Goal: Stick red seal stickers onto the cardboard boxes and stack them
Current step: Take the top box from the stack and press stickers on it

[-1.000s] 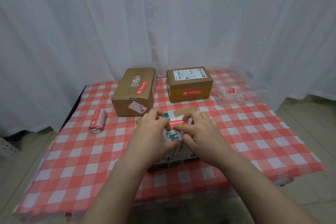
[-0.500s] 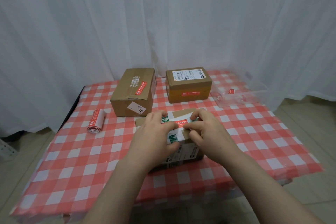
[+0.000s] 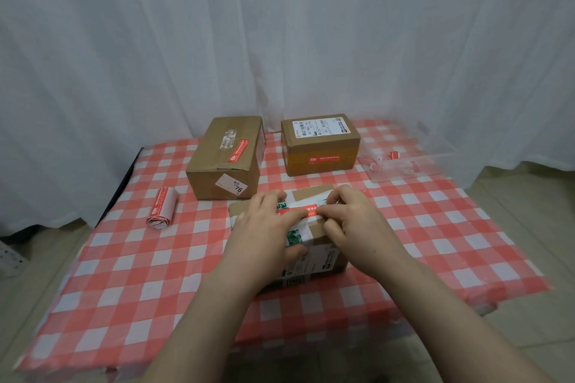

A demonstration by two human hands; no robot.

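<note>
The checked tablecloth (image 3: 130, 258) under the near box (image 3: 325, 260) looks like a thin, smooth sheet that wrinkles at its edges. The box could skate on it, so bear straight down instead of shoving sideways. The near box is a rectangular brown cardboard carton with glossy white-and-green tape across its lid and printed labels on its front face. The lid is firm and flat but the tape band is slick, so rub hardest where the seal crosses it. Behind the near box to the left stands the left carton (image 3: 217, 171), plain and boxy. Behind it to the right sits the right carton (image 3: 320, 149), squatter, with a shipping label on top. Each already wears a red seal, so they probably wait only for stacking. Farther right of the near box lies a clear tray (image 3: 417, 165), hard and see-through, and well to its left a loosely curled paper sticker roll (image 3: 161, 210). Your left hand (image 3: 264, 233) lies on the near box's lid, fingers straight and flat over the seal's left part, thumb down on the front face. Your right hand (image 3: 354, 221), on the lid's right side, has curled fingers and seems to pinch the seal's right end. The red seal sticker (image 3: 306, 210), a thin narrow strip with white print, runs across the lid. Smooth it outward from your left fingers, releasing the pinched end only once it lies flat and square.
</note>
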